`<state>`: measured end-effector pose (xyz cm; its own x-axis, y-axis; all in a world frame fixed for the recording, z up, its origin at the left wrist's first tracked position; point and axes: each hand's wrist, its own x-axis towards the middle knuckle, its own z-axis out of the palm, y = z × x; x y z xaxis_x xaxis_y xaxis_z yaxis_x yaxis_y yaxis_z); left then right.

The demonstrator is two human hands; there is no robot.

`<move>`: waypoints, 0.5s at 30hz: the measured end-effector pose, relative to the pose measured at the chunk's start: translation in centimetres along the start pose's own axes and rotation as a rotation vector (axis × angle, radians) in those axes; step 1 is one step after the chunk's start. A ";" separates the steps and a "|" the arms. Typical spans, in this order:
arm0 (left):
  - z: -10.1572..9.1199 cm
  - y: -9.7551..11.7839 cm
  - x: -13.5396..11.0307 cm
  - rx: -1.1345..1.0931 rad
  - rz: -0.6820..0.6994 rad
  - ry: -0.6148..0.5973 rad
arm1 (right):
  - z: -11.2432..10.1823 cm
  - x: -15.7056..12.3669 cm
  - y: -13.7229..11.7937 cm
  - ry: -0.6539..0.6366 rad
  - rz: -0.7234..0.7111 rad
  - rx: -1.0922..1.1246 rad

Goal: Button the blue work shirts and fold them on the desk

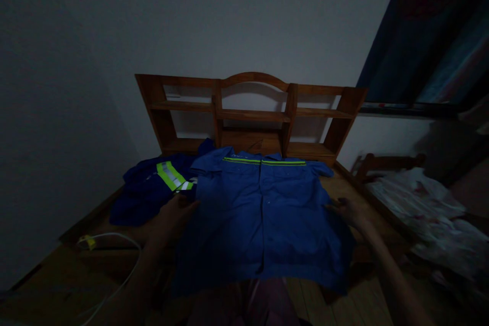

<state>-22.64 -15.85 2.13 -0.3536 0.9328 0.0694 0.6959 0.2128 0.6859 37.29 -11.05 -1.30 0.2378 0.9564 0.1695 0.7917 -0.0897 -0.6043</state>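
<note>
A blue short-sleeved work shirt (233, 214) lies spread front side up, its collar away from me and its hem hanging over the near edge of the wooden surface. Yellow-green piping crosses its chest, and buttons run down the middle. At the shirt's left side edge, my left hand (176, 213) is closed, thumb and fingers pinching the cloth. My right hand (350, 212) pinches the opposite side edge. Dim light partly obscures the fingertips. Left of the shirt lies a crumpled darker blue garment (139, 191) with reflective yellow-green and silver bands, close to my left hand.
Behind the shirt stands a wooden shelf unit (254, 116) against a pale wall. A white cable (133, 244) with a yellow tag loops at the lower left. On the right are a wooden chair (393, 162), plastic bags (424, 204) and a dark window area (428, 35).
</note>
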 end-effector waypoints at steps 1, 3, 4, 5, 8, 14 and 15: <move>0.4 0.0 0.0 -0.017 0.011 -0.046 | 0.0 -0.1 0.0 -0.058 -0.016 0.023; 1.1 0.4 0.0 -0.038 0.051 -0.106 | -0.2 -0.3 -0.4 -0.148 -0.037 0.063; 1.2 0.7 0.1 -0.047 0.071 -0.111 | -0.4 -0.2 -0.7 -0.155 -0.036 0.077; 1.2 1.0 0.2 -0.050 0.084 -0.089 | -0.7 -0.1 -0.9 -0.136 -0.030 0.090; 0.5 2.0 0.8 -0.051 0.078 0.051 | -1.8 0.9 -1.5 -0.009 0.024 0.179; -0.2 4.8 3.0 -0.228 0.069 0.195 | -2.5 3.5 -5.0 0.216 0.015 0.611; 0.1 5.4 3.6 -0.276 0.074 0.209 | -2.3 3.9 -5.9 0.253 -0.012 0.645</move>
<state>-20.11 -11.36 5.99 -0.4487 0.8568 0.2540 0.5392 0.0330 0.8415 34.83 -7.43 4.69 0.4175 0.8549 0.3080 0.3212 0.1782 -0.9301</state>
